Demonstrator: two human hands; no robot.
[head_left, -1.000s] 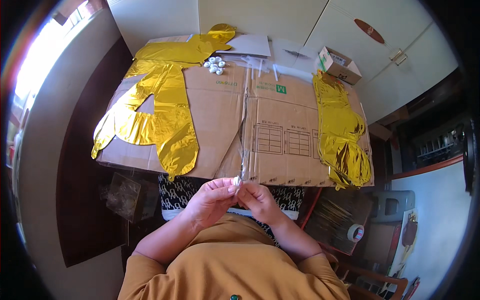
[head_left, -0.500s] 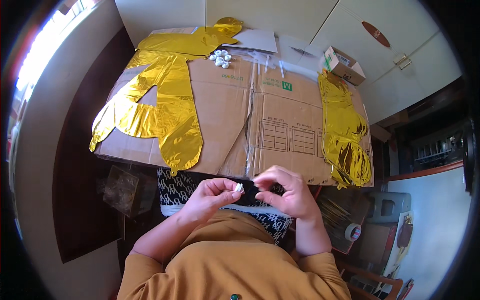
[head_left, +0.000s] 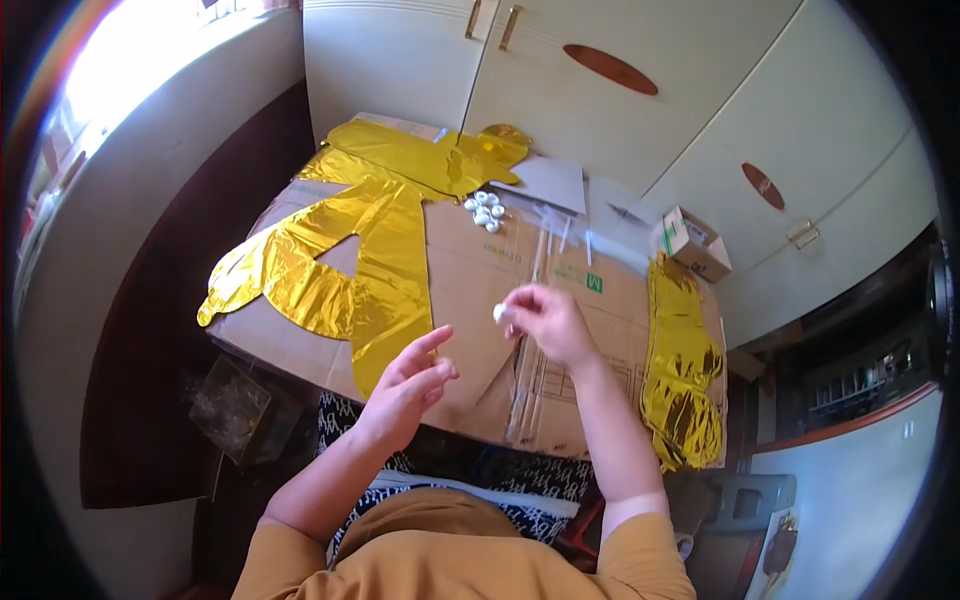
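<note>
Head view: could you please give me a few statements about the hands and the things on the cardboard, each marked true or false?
1. The right hand pinches a small white piece at its fingertips. True.
2. The left hand grips a gold foil balloon. False: it is open and holds nothing.
3. A cluster of small white pieces lies on the flattened cardboard near its far edge. True.
4. The small box sits at the left edge of the cardboard. False: it sits at the far right corner.
5. Gold foil balloons lie on both sides of the cardboard. True.
</note>
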